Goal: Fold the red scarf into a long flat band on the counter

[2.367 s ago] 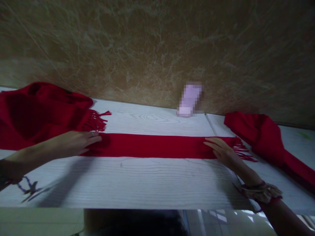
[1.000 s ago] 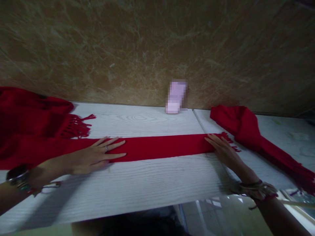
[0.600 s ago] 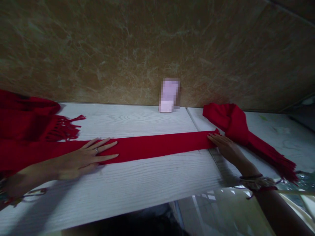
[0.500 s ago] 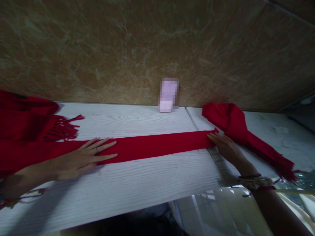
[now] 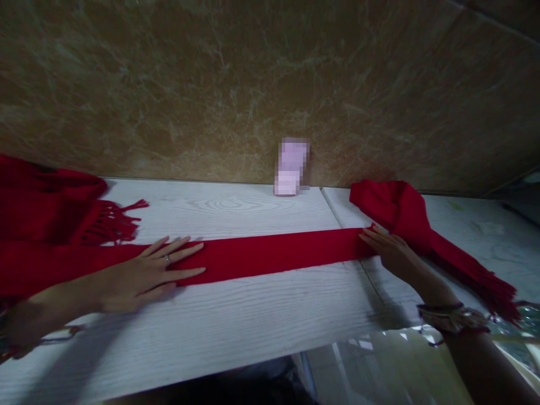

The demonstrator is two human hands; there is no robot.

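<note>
While left hand (image 5: pixel 154 273) lies on it, red scarf (image 5: pixel 270 256) stretches across desk (image 5: pixel 253 315)

Left: grip wide, spread flat. Right hand (image 5: pixel 390 249) on scarf's right end; can't tell if that grip pinches. Fringed cloth (image 5: pixel 430 243) near it.

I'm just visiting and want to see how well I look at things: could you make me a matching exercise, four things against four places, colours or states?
Things:
1. Left hand
2. Right hand
3. Pink object
4. Wall

Places, colours or states:
A. Brown, with pale veins
B. On the white table, at its back edge
C. Fingers spread on the red strip, with a ring
D. At the red strip's right end

Pairs: 1-C, 2-D, 3-B, 4-A
</note>
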